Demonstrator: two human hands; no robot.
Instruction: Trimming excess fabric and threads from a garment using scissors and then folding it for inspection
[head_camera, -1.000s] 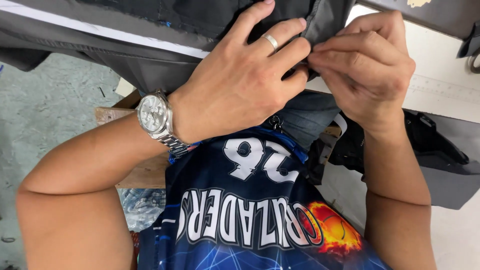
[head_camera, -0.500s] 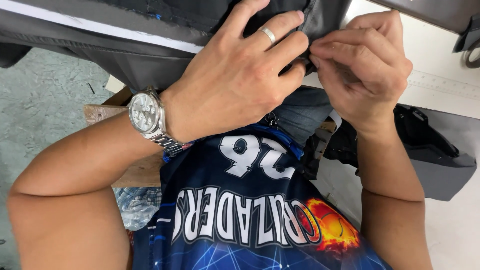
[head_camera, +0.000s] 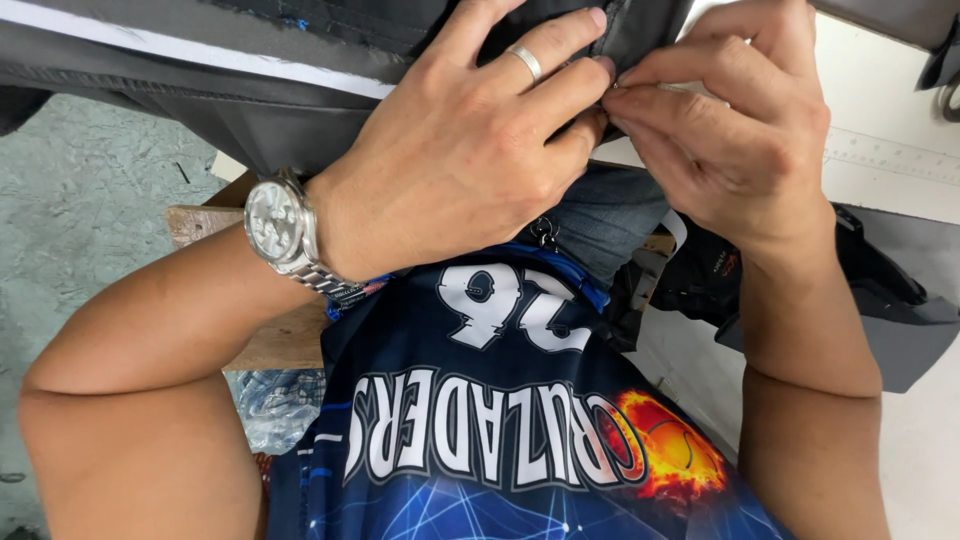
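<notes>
My left hand (head_camera: 470, 150), with a ring and a silver wristwatch (head_camera: 285, 230), presses its fingers onto a dark grey garment (head_camera: 230, 110) that has a white stripe. My right hand (head_camera: 730, 130) pinches the same dark fabric at an edge (head_camera: 640, 35), its fingertips meeting those of the left hand. Both hands work close together at the top of the head view. What lies between the fingertips is too small to see.
Below the hands is my dark blue sports jersey (head_camera: 480, 440) with white lettering and a flame print. A wooden bench edge (head_camera: 270, 340) shows at left over a grey concrete floor (head_camera: 80, 200). A white table (head_camera: 900, 170) with more dark fabric (head_camera: 890, 300) lies at right.
Both hands have shifted slightly up and right in view while still pinching the fabric; the left fingers have spread a little over the cloth.
</notes>
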